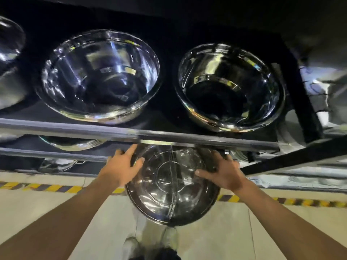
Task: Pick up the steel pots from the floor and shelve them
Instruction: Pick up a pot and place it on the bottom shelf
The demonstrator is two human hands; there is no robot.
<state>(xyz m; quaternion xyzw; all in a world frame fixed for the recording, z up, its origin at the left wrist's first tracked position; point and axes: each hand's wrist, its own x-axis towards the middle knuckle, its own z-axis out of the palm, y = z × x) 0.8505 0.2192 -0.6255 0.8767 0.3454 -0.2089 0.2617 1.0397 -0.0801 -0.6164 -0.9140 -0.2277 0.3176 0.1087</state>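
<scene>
Shelf rail (142,133) just above held pot (172,186); floor (216,239) below open.

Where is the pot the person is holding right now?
Bottom centre: the held pot sits between both hands, partly under the shelf rail, below the two shelved bowls.

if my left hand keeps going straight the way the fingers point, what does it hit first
Probably the front rail of the top shelf: the left hand, gripping the steel pot, has fingertips just under it. Depth is unclear.

The far rim of the held steel pot (172,184) was hidden behind the shelf rail (169,136). A pot at the left (9,53) was cut off by the frame edge — two lower pots (71,144) showed only slivers, blurred. Both shoes (131,246) were smeared.
</scene>
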